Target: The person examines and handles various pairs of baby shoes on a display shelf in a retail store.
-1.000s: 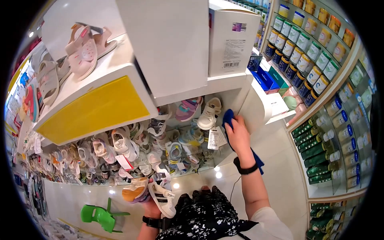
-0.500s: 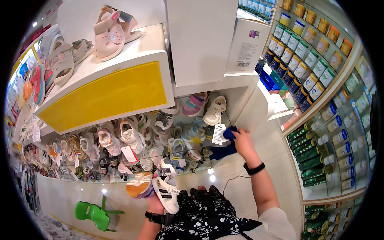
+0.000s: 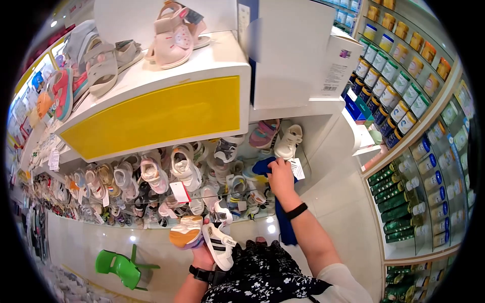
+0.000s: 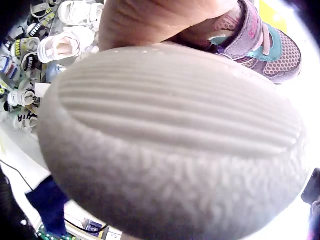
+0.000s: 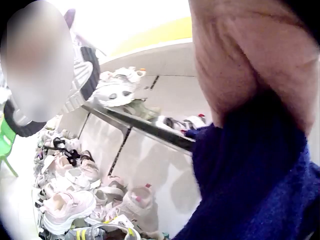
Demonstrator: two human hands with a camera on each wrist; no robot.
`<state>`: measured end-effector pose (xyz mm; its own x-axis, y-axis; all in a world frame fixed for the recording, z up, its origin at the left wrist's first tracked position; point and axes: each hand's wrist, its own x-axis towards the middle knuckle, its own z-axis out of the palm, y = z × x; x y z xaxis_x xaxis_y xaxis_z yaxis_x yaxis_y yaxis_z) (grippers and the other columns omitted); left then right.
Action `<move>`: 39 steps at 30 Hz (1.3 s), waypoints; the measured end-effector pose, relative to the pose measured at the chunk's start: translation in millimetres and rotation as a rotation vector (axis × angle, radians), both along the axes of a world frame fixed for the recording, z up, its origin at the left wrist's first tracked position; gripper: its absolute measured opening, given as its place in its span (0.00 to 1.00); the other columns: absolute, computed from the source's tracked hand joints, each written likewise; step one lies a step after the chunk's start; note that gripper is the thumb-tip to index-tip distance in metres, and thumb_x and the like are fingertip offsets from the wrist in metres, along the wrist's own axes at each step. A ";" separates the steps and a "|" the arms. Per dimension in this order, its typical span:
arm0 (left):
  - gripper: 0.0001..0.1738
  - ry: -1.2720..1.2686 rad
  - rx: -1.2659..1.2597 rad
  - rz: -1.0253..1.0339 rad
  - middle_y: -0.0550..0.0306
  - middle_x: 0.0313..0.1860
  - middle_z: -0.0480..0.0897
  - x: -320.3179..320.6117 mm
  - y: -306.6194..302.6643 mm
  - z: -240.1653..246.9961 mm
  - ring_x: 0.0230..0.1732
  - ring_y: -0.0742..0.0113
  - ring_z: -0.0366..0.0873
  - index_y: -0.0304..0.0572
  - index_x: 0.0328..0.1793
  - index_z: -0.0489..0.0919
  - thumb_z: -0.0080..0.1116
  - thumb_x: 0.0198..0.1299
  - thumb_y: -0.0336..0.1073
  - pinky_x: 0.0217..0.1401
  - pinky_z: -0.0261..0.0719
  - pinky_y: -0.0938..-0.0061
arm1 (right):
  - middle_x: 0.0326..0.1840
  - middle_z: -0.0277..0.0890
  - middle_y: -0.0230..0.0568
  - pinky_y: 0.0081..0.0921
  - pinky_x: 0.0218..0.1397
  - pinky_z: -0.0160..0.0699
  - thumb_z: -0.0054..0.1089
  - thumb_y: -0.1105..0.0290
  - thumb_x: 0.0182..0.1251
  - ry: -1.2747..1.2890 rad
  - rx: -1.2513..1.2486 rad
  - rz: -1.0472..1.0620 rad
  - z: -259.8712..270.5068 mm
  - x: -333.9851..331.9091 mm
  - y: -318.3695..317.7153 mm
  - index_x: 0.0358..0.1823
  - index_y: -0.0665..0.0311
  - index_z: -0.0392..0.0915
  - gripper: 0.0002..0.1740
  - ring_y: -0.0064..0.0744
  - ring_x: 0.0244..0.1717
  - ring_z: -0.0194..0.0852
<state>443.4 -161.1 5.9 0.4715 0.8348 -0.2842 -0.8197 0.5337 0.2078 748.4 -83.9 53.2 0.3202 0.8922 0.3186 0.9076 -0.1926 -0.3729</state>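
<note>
My left hand (image 3: 203, 257) holds two small shoes low in front of the shelves. One is a white shoe with black stripes (image 3: 221, 247); beside it is a purple shoe with an orange-and-white sole (image 3: 185, 231). In the left wrist view a ribbed pale sole (image 4: 175, 120) fills the middle, with the mesh upper of the purple shoe (image 4: 272, 52) behind it. My right hand (image 3: 283, 180) grips a dark blue cloth (image 3: 286, 224) at the glass shelf, and part of the cloth hangs below. Just right of the fingers sits a white shoe (image 3: 289, 141) with a paper tag (image 3: 298, 169).
Several rows of children's shoes (image 3: 151, 171) fill the glass shelves to the left. Above juts a white counter with a yellow panel (image 3: 156, 118), carrying sandals (image 3: 174, 38) and large white boxes (image 3: 293, 55). A green chair (image 3: 118, 267) stands on the floor; shelves of cans (image 3: 399, 111) line the right.
My right hand has moved the cloth leftward along the shelf, from the right of the tagged white shoe to its left. The left hand keeps its hold on both shoes. The head view has shifted.
</note>
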 end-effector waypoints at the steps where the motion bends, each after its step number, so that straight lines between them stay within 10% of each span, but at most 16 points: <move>1: 0.26 -0.013 0.022 0.012 0.61 0.52 0.83 -1.9 -1.6 3.6 0.50 0.56 0.81 0.49 0.56 0.80 0.53 0.64 0.59 0.54 0.80 0.53 | 0.44 0.72 0.43 0.39 0.50 0.75 0.70 0.75 0.48 -0.090 0.009 -0.016 -2.0 -9.2 0.2 0.41 0.64 0.80 0.16 0.50 0.46 0.70; 8: 0.23 0.101 -0.134 0.070 0.61 0.50 0.83 -21.9 -4.4 -5.4 0.50 0.60 0.80 0.49 0.56 0.80 0.56 0.64 0.55 0.56 0.79 0.56 | 0.42 0.73 0.45 0.41 0.49 0.73 0.68 0.73 0.51 0.012 -0.021 0.190 -0.1 -39.1 -15.7 0.40 0.64 0.80 0.14 0.50 0.44 0.71; 10: 0.26 0.132 -0.168 0.108 0.57 0.51 0.83 -22.8 1.6 -7.9 0.49 0.56 0.80 0.49 0.55 0.80 0.54 0.63 0.59 0.52 0.81 0.56 | 0.43 0.78 0.49 0.35 0.53 0.74 0.63 0.67 0.60 0.501 -0.193 0.459 9.7 -30.4 -14.7 0.45 0.65 0.80 0.14 0.49 0.47 0.77; 19: 0.19 0.096 -0.055 0.099 0.57 0.52 0.82 -35.0 -3.1 1.5 0.51 0.59 0.79 0.47 0.56 0.79 0.57 0.65 0.48 0.56 0.78 0.61 | 0.57 0.74 0.66 0.46 0.61 0.71 0.63 0.61 0.58 0.206 -0.195 0.009 48.9 45.4 110.1 0.76 0.59 0.43 0.49 0.63 0.60 0.71; 28: 0.23 0.153 -0.102 0.264 0.55 0.51 0.82 -54.8 -19.2 -7.1 0.51 0.57 0.79 0.47 0.56 0.79 0.55 0.64 0.53 0.57 0.78 0.60 | 0.55 0.78 0.54 0.33 0.59 0.73 0.64 0.58 0.55 0.256 -0.255 0.365 29.1 93.9 140.6 0.51 0.72 0.78 0.27 0.47 0.59 0.75; 32: 0.24 0.080 -0.058 0.233 0.57 0.51 0.82 -59.9 -22.2 -2.9 0.51 0.57 0.79 0.47 0.56 0.79 0.54 0.65 0.55 0.56 0.79 0.58 | 0.41 0.83 0.46 0.28 0.50 0.76 0.65 0.56 0.57 0.476 -0.522 0.333 104.2 35.9 57.0 0.46 0.69 0.81 0.24 0.36 0.44 0.79; 39: 0.23 0.150 -0.091 0.212 0.61 0.50 0.83 -43.6 -14.9 4.1 0.50 0.60 0.80 0.49 0.56 0.80 0.53 0.66 0.56 0.54 0.80 0.57 | 0.43 0.82 0.47 0.29 0.50 0.75 0.65 0.55 0.60 0.745 -0.478 0.474 27.6 -42.8 34.4 0.48 0.67 0.80 0.23 0.34 0.46 0.79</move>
